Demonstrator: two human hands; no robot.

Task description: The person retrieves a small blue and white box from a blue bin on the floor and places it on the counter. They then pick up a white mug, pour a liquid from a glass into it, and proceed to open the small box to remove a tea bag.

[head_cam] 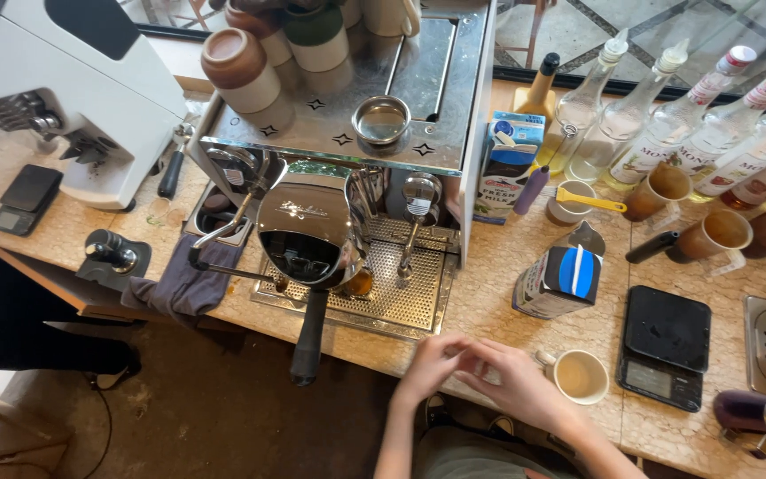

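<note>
A small cream cup [580,376] stands on the stone counter [498,293] just beside the right hand [518,380], its handle turned toward that hand. The left hand [432,364] lies farther off, fingertips meeting the right's at the counter edge; both hands' fingers are curled together, holding nothing visible. A milk carton [558,279] and a black scale [664,346] flank the cup; the espresso machine [347,177] looms left.

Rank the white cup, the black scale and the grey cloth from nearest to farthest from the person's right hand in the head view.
From the right hand:
1. White cup, just beside it, toward the counter's right end.
2. Black scale, beyond the cup on the same side.
3. Grey cloth, far across on the other side, left of the espresso machine.
</note>
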